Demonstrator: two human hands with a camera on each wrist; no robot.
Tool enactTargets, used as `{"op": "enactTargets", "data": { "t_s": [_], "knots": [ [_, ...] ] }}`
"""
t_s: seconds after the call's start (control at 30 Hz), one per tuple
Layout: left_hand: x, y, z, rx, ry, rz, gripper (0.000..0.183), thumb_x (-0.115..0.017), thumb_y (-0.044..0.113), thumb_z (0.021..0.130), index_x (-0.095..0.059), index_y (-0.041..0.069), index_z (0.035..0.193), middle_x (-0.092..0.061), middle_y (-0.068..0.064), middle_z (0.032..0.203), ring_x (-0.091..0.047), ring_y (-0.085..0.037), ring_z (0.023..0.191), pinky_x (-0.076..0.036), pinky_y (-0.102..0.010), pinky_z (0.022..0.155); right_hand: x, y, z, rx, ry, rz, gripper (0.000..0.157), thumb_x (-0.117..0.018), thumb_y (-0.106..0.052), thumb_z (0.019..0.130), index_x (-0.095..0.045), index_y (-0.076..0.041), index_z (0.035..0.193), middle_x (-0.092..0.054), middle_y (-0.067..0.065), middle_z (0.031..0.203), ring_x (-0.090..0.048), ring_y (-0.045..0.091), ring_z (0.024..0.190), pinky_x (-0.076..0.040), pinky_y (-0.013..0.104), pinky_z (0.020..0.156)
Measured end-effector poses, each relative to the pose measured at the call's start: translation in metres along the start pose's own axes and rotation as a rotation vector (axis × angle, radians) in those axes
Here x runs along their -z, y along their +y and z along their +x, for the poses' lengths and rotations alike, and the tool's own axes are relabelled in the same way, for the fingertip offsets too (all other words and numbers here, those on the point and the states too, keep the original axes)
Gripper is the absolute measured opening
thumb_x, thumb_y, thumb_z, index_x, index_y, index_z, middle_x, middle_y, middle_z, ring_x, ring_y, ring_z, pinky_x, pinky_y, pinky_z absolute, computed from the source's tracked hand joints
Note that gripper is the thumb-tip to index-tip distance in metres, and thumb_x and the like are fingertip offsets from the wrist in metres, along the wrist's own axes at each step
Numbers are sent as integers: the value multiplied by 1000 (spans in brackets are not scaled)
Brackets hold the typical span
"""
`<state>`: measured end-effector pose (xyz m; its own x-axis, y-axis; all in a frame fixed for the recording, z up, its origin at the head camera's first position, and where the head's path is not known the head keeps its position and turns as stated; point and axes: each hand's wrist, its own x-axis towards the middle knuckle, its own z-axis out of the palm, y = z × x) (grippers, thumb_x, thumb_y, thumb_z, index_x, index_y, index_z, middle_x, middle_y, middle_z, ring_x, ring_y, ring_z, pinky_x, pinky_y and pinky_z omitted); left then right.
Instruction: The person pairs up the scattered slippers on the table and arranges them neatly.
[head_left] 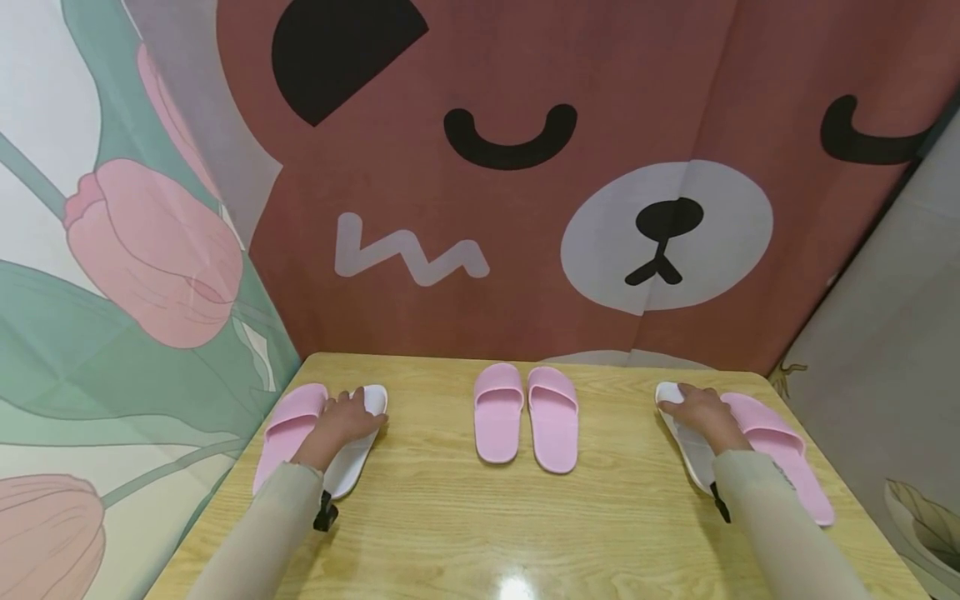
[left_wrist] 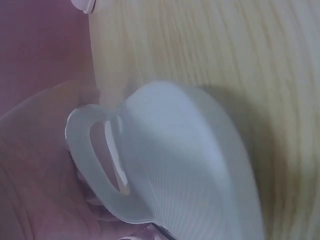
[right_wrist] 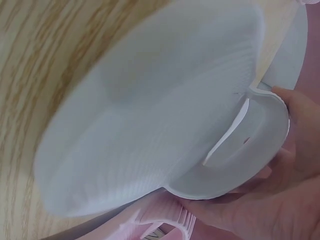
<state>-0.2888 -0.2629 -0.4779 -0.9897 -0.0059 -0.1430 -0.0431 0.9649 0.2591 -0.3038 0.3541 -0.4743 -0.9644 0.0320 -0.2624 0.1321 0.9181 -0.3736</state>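
At the left side of the table, my left hand (head_left: 341,423) grips a white slipper (head_left: 349,468) over its strap. The left wrist view shows the palm (left_wrist: 40,175) against the outside of that strap (left_wrist: 82,150). On the right, my right hand (head_left: 707,413) holds another white slipper (head_left: 692,454) at its strap; its fingers and thumb wrap the strap (right_wrist: 240,172) in the right wrist view. One pink slipper (head_left: 288,435) lies just left of the left hand, another (head_left: 797,473) just right of the right hand. Both are partly hidden by the forearms.
Two pink slippers (head_left: 497,427) (head_left: 557,425) lie side by side at the middle of the wooden table (head_left: 450,533), toes toward the back. A brown bear-print cloth (head_left: 525,308) hangs behind the far edge. Printed cloths stand at the left and right sides.
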Motion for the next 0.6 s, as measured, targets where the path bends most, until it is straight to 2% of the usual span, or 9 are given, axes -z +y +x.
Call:
{"op": "enactTargets", "data": {
  "t_s": [0.3, 0.6],
  "knots": [
    [-1, -1, 3, 0, 15, -4, 89, -60, 49, 91, -34, -16, 147, -41, -41, 142, -38, -62, 128, -29, -66, 110, 2, -3, -5, -18, 15, 35, 90, -49, -55, 98, -22, 11, 154, -20, 51, 146, -22, 72, 128, -28, 77, 102],
    [2, 1, 1, 17, 28, -6, 90, -59, 49, 93, -30, -15, 149, -37, -41, 146, -32, -62, 134, -24, -65, 115, 4, -8, -7, -13, 17, 24, 93, -48, -58, 98, -22, 12, 154, -21, 49, 147, -21, 70, 131, -27, 76, 104]
  ]
}}
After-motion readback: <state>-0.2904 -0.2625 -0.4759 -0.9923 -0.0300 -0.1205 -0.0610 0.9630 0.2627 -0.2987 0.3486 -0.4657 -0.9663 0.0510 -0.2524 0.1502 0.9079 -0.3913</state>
